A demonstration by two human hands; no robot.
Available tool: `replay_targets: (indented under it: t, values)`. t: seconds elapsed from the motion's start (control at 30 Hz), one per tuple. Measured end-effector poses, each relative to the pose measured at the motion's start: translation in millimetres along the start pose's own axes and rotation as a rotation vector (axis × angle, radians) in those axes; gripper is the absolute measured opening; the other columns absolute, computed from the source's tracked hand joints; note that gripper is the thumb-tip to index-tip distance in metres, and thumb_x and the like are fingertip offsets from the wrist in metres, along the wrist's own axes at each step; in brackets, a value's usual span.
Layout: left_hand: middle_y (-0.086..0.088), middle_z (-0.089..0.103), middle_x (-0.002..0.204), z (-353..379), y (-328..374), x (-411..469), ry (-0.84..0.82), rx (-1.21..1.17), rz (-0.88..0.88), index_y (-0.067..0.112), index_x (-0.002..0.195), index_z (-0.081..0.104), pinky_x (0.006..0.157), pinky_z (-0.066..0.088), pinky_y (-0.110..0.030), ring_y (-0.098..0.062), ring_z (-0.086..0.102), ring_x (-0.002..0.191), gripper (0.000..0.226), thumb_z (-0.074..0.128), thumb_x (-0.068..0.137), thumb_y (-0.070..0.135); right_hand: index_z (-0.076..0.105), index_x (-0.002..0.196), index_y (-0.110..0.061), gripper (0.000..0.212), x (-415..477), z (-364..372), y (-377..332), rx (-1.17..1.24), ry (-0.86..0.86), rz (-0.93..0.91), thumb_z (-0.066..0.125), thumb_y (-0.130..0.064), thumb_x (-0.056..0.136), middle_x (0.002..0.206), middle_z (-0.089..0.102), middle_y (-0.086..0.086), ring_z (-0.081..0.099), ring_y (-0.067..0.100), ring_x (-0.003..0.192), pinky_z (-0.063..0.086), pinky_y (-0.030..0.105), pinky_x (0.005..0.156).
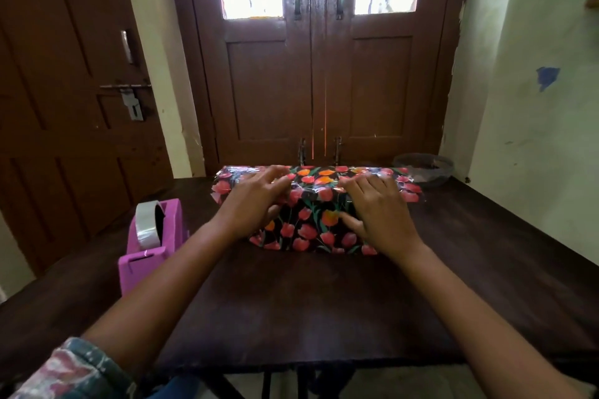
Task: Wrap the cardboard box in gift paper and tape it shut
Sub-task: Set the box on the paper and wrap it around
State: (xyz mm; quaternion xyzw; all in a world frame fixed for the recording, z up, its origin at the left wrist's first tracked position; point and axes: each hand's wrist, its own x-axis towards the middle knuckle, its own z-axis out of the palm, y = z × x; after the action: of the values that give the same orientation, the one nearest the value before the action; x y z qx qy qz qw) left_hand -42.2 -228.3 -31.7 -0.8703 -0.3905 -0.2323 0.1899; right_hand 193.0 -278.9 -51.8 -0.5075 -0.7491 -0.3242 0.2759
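The box (316,223) lies on the dark wooden table (308,301), covered in black gift paper printed with red and orange tulips. Loose paper sticks out past its left and right ends along the far edge. My left hand (256,204) rests on the box's left part, fingers spread over the top and thumb against the near side. On the right part my right hand (377,207) presses down with straight fingers, its thumb lying on the near side. A purple tape dispenser (152,241) with a roll of clear tape stands to the left of the box.
A dark round bowl (424,168) sits at the table's far right corner. Brown double doors (311,74) stand just behind the table, and a pale wall runs along the right. The table's near edge lies close to my body.
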Motion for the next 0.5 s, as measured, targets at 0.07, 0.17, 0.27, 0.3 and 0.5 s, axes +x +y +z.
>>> replay_targets:
  t: [0.07, 0.17, 0.27, 0.3, 0.5]
  values:
    - [-0.005, 0.059, 0.114, -2, 0, 4, -0.032, -0.078, 0.01, 0.015, 0.112, 0.052, 0.076, 0.045, -0.029, -0.023, 0.06, 0.102, 0.034, 0.067, 0.081, 0.016, 0.054, 0.121, -0.012, 0.073, 10, 5, -1, -0.036, -0.017, 0.02, 0.083, -0.039, 0.059, 0.116, 0.058, 0.012, 0.056, 0.031, 0.108, 0.044, 0.042, 0.09]
    - [-0.002, 0.063, 0.104, -3, 1, 7, -0.021, -0.127, -0.033, 0.019, 0.115, 0.051, 0.069, 0.042, -0.024, -0.021, 0.063, 0.091, 0.036, 0.067, 0.083, 0.024, 0.057, 0.126, -0.009, 0.07, 17, 11, -3, 0.028, -0.086, 0.027, 0.083, -0.03, 0.064, 0.124, 0.06, 0.015, 0.058, 0.032, 0.114, 0.044, 0.044, 0.098]
    - [-0.004, 0.067, 0.106, 4, 4, 6, 0.088, -0.005, 0.018, 0.022, 0.123, 0.059, 0.07, 0.052, -0.037, -0.023, 0.066, 0.089, 0.039, 0.067, 0.085, 0.023, 0.071, 0.105, -0.011, 0.056, 11, 18, -2, 0.065, 0.01, 0.034, 0.09, -0.025, 0.053, 0.099, 0.073, 0.008, 0.071, 0.024, 0.088, 0.056, 0.035, 0.072]
    - [-0.004, 0.068, 0.101, 7, 6, 5, 0.124, 0.02, 0.043, 0.022, 0.118, 0.064, 0.067, 0.053, -0.037, -0.024, 0.067, 0.084, 0.034, 0.067, 0.084, 0.022, 0.073, 0.101, -0.012, 0.054, 9, 19, -3, 0.072, 0.05, 0.04, 0.091, -0.025, 0.051, 0.095, 0.074, 0.006, 0.071, 0.023, 0.083, 0.057, 0.033, 0.067]
    - [-0.004, 0.073, 0.096, 20, 11, -1, 0.282, 0.001, 0.011, 0.021, 0.099, 0.072, 0.056, 0.057, -0.037, -0.026, 0.071, 0.072, 0.019, 0.061, 0.083, 0.023, 0.074, 0.099, -0.009, 0.039, 4, 33, -9, 0.098, 0.188, 0.037, 0.086, -0.014, 0.062, 0.093, 0.073, 0.009, 0.071, 0.025, 0.085, 0.058, 0.038, 0.071]
